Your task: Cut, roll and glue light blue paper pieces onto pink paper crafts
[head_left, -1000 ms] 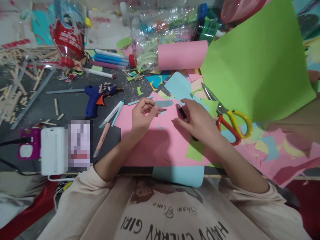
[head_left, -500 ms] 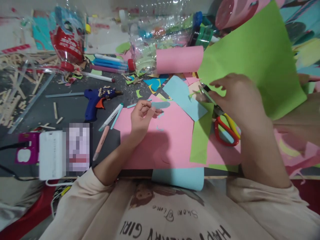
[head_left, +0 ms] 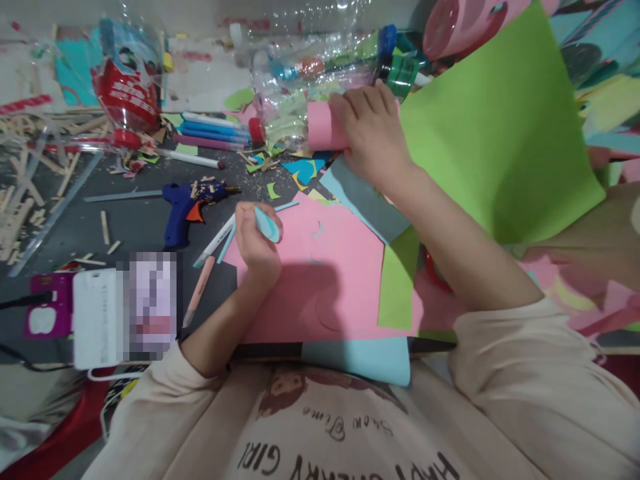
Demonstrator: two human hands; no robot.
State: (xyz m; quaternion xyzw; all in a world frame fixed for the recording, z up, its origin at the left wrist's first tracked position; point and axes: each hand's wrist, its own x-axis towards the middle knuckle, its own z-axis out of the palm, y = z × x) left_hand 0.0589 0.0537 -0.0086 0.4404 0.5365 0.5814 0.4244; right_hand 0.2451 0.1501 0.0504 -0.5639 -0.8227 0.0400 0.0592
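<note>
My left hand [head_left: 257, 243] is closed around small light blue paper cut-outs [head_left: 267, 225], held just above the left side of a pink paper sheet [head_left: 300, 293]. Reaching further back, my right hand [head_left: 373, 130] curls its fingers over a clear plastic bottle wrapped in pink paper [head_left: 323, 125], which lies on its side with a red cap. Under my right forearm shows part of the red-handled scissors [head_left: 436, 270]; the rest is hidden. A light blue paper piece [head_left: 350, 190] and a green paper strip [head_left: 395, 287] rest on the pink sheet.
A blue glue gun [head_left: 183, 207] lies at left, near several markers [head_left: 200, 290] and a white device [head_left: 95, 317]. A large green sheet [head_left: 500, 133] covers the right. Clear bottles [head_left: 320, 53], wood sticks [head_left: 20, 180] and paper scraps [head_left: 303, 172] fill the back and left.
My right hand has let go of the scissors and moved back and left onto the pink-wrapped bottle. My left hand has shifted left and turned, still holding the blue paper.
</note>
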